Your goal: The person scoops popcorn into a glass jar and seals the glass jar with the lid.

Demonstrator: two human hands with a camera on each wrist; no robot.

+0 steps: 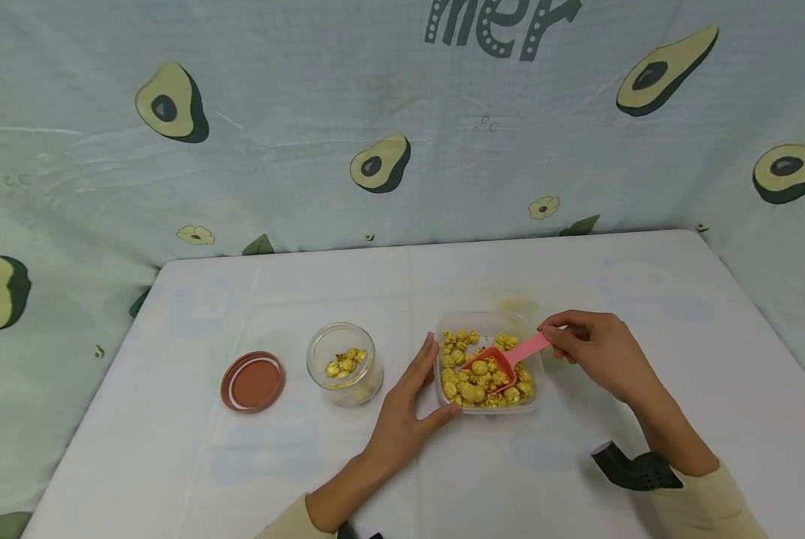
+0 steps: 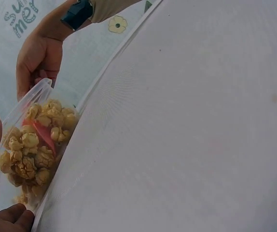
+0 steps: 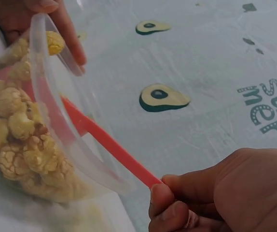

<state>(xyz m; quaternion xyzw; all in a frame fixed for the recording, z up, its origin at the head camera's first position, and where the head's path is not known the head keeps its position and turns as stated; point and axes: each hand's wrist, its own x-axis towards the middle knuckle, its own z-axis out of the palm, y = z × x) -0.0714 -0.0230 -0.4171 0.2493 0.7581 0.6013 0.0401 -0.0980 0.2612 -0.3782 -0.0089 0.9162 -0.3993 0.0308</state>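
Right hand [image 1: 600, 352] pinches the pink scoop [image 1: 503, 361]; left hand [image 1: 409, 408], fingers straight, braces the popcorn tub [image 1: 533, 397]

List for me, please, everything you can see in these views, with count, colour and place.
container: 1, clear plastic, table centre
popcorn: many pieces, yellow, in the container; a few in the jar
scoop: 1, pink, bowl in the popcorn
jar: 1, clear glass, open, left of container
lid: 1, brown, left of jar
table: 1, white
backdrop: 1, pale cloth, avocado print, behind table
hands: left hand against container's left side; right hand pinches scoop handle
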